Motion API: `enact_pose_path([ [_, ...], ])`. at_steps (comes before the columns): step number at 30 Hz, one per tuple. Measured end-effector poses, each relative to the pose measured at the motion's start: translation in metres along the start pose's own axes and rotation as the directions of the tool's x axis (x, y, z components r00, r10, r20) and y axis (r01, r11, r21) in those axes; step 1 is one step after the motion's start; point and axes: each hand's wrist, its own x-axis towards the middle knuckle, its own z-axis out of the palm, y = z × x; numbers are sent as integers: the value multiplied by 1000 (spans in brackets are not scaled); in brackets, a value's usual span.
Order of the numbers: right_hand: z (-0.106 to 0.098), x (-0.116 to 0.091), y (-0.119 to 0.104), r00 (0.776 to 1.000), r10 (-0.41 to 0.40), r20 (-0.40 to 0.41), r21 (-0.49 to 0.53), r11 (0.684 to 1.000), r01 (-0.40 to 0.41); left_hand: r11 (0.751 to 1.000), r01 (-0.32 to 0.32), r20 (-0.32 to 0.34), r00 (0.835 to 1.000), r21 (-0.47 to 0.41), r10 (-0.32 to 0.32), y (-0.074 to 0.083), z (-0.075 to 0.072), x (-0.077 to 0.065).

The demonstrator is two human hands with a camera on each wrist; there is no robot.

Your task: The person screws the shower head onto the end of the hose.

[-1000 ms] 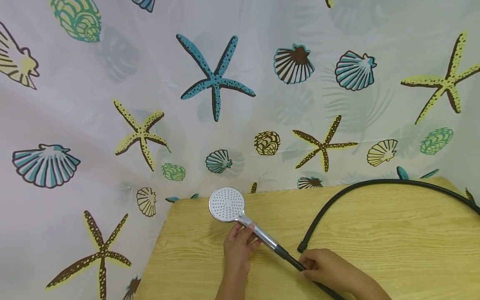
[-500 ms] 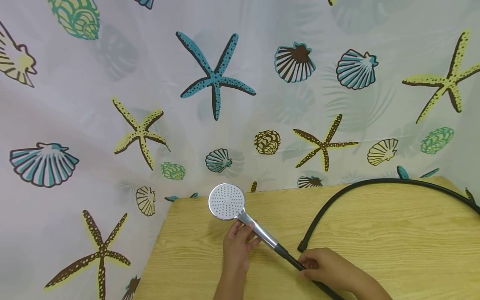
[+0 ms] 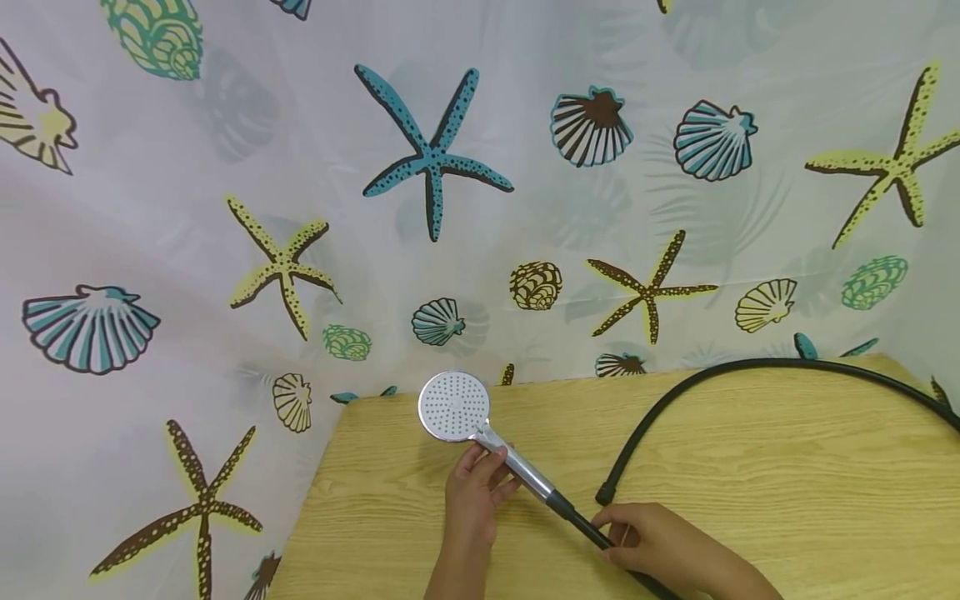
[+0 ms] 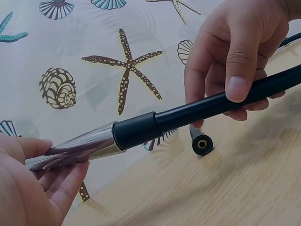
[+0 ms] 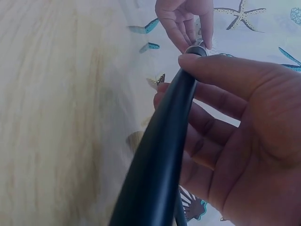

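My left hand [image 3: 476, 504] grips the chrome handle of a round shower head [image 3: 453, 407], its white perforated face turned toward the head camera. A black hose [image 4: 202, 110] runs from a wider black collar [image 4: 136, 130] at the handle's lower end. My right hand [image 3: 652, 542] holds this hose between thumb and fingers a short way below the collar. In the right wrist view the thumb [image 5: 214, 68] lies along the top of the hose and the fingers curl beneath. The left hand's palm is partly out of the left wrist view.
The hose's other end [image 3: 604, 493], with a round fitting, lies on the wooden table [image 3: 375, 500] just beyond my right hand. From there the hose arcs back and off to the right. A white curtain [image 3: 510, 225] printed with shells and starfish hangs behind and at the left.
The shower head has tilted and shifted very slightly up and back down. My right hand's fingers have spread a little on the hose. Otherwise both hands stay in place.
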Motion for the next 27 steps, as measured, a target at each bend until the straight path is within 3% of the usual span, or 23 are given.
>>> enact_pose_path([
  [27, -1, -3, 3, 999, -27, 24, 70, 997, 25, 999, 53, 15, 998, -1, -53, 3, -4, 5],
])
